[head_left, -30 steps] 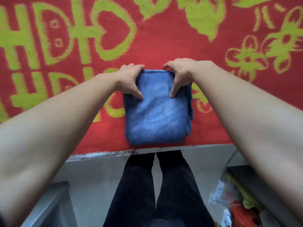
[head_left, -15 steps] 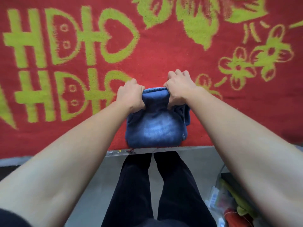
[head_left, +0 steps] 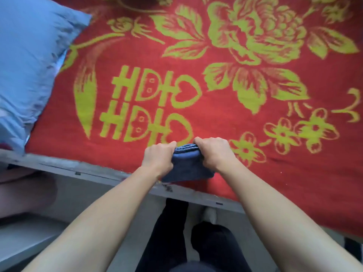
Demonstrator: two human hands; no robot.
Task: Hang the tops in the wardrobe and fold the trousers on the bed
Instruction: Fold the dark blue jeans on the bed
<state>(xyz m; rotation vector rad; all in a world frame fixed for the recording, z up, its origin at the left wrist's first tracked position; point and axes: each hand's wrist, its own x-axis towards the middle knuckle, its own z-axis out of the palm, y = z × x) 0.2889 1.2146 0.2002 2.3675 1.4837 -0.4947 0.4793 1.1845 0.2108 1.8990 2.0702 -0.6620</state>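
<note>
Bed, red-covered, extends beyond both hands; blue pillow lies well to the left of them. Folded blue trousers sit between the hands at the bed's near edge. Left hand and right hand each grip one side, fingers curled over the far fold. Judged soft, fairly heavy, liable to spring open; hold both sides, layers pinched together

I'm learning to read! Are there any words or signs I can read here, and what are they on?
"囍": one double-happiness sign, lying on its side, woven in yellow-green into the red flowered blanket.
The folded blue denim trousers, gripped by the left hand and right hand, show no label.
The light blue pillow has no writing on it.
</note>
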